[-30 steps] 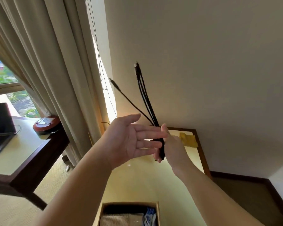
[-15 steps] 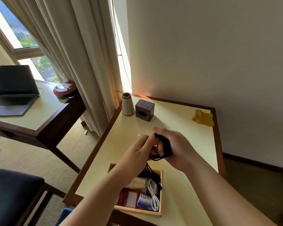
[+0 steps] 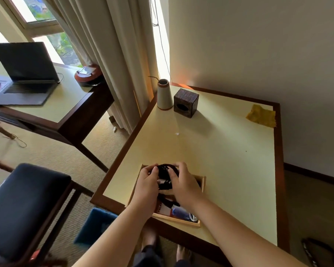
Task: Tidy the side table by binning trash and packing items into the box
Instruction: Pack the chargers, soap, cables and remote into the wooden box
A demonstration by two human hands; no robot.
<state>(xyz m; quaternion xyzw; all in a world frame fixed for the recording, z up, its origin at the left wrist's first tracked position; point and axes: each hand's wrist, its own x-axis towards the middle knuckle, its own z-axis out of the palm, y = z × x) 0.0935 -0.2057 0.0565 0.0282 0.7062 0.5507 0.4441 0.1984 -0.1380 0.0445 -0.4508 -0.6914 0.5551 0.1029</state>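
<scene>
Our left hand (image 3: 147,183) and right hand (image 3: 182,183), fingers curled, grip one coiled black cable (image 3: 165,173) over one shallow wooden box (image 3: 201,183); beyond stand one cone (image 3: 164,95), one dark cube (image 3: 185,103).

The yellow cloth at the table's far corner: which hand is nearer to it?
Right. The right hand is over the box, on the cloth's side; the left hand lies farther away, beside it.

hands (image 3: 163,185) hide most of box (image 3: 201,183) contents; laptop (image 3: 23,74) cut off at left edge.
</scene>
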